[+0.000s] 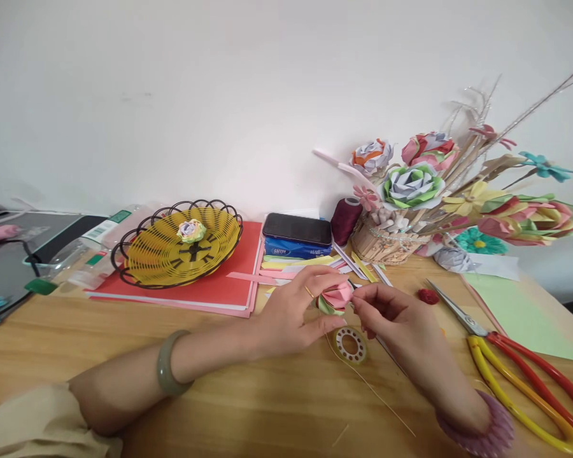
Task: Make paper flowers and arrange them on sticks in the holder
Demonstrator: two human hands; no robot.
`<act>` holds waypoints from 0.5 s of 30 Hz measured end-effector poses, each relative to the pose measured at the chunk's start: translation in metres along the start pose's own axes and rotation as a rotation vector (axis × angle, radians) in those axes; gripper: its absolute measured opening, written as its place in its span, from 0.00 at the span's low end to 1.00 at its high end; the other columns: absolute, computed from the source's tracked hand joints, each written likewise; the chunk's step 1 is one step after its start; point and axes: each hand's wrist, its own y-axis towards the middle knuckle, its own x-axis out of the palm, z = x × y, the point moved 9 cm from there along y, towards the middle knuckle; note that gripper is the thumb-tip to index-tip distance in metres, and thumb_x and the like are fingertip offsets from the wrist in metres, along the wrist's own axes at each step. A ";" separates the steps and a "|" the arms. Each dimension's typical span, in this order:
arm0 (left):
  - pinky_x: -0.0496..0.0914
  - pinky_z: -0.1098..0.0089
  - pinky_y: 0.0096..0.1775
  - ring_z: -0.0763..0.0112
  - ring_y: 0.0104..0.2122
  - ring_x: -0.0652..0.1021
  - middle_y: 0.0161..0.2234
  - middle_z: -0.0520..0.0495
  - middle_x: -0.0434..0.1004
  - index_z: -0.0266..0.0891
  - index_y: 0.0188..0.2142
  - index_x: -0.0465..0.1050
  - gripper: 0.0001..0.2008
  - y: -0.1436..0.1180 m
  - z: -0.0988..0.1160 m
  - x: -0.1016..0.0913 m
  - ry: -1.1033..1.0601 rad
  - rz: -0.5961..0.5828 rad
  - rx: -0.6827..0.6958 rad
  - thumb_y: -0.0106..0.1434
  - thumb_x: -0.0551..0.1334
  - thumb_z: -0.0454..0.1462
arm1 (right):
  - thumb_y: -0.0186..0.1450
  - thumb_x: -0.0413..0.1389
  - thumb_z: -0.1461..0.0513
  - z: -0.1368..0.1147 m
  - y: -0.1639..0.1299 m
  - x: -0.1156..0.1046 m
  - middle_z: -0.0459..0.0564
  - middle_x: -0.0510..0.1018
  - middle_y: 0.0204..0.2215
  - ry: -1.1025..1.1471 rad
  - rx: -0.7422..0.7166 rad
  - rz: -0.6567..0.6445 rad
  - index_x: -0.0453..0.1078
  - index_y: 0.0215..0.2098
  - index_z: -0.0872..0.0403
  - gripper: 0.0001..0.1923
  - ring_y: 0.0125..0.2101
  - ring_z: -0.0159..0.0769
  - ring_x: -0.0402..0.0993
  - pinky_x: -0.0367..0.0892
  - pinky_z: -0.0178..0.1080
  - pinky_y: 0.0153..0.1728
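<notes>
My left hand point(293, 312) holds a small pink and green paper flower point(337, 298) just above the wooden table point(248, 394). A jade bangle sits on that wrist. My right hand point(394, 318) pinches the flower's right side with its fingertips. A thin wire point(377, 394) trails from under the hands toward the table's near edge. Directly below the flower lies a small roll of tape point(350, 345).
Red and yellow scissors point(516, 356) lie at the right beside green paper point(520, 312). A yellow wire basket point(179, 245) with a paper rose rests on red sheets. Behind are a phone point(297, 228) on a tissue pack, a thread spool point(345, 219) and a basket of paper flowers point(410, 191).
</notes>
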 end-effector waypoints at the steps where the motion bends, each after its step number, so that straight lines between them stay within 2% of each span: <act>1: 0.64 0.59 0.52 0.62 0.52 0.67 0.52 0.42 0.64 0.44 0.54 0.58 0.23 -0.001 0.001 0.001 0.035 0.000 0.015 0.59 0.59 0.41 | 0.56 0.55 0.56 -0.002 -0.001 0.000 0.43 0.68 0.17 -0.040 -0.040 0.009 0.69 0.25 0.53 0.09 0.18 0.29 0.60 0.57 0.33 0.19; 4: 0.66 0.60 0.51 0.62 0.51 0.68 0.51 0.42 0.64 0.45 0.53 0.59 0.22 -0.003 0.002 0.002 0.131 0.008 0.031 0.59 0.59 0.42 | 0.58 0.54 0.57 -0.005 -0.002 0.001 0.46 0.72 0.22 -0.117 -0.124 0.042 0.68 0.27 0.53 0.08 0.22 0.32 0.64 0.60 0.34 0.23; 6: 0.66 0.60 0.50 0.62 0.50 0.69 0.51 0.43 0.65 0.46 0.52 0.60 0.21 -0.003 0.001 0.000 0.156 0.029 0.030 0.59 0.59 0.43 | 0.58 0.55 0.56 -0.002 -0.002 0.001 0.46 0.72 0.23 -0.081 -0.107 0.033 0.69 0.27 0.53 0.08 0.22 0.32 0.64 0.61 0.34 0.23; 12: 0.67 0.62 0.49 0.64 0.49 0.70 0.48 0.44 0.65 0.46 0.52 0.59 0.22 -0.002 0.005 -0.005 0.093 0.093 0.093 0.58 0.60 0.41 | 0.57 0.57 0.56 0.013 0.003 0.013 0.45 0.69 0.22 0.430 0.092 -0.153 0.71 0.27 0.55 0.10 0.21 0.27 0.62 0.60 0.31 0.22; 15: 0.66 0.62 0.49 0.65 0.49 0.69 0.47 0.44 0.66 0.45 0.51 0.59 0.22 -0.002 0.006 -0.007 0.057 0.112 0.115 0.57 0.61 0.41 | 0.56 0.59 0.57 0.016 0.003 0.020 0.44 0.69 0.22 0.526 0.148 -0.234 0.72 0.28 0.56 0.09 0.20 0.24 0.61 0.58 0.28 0.20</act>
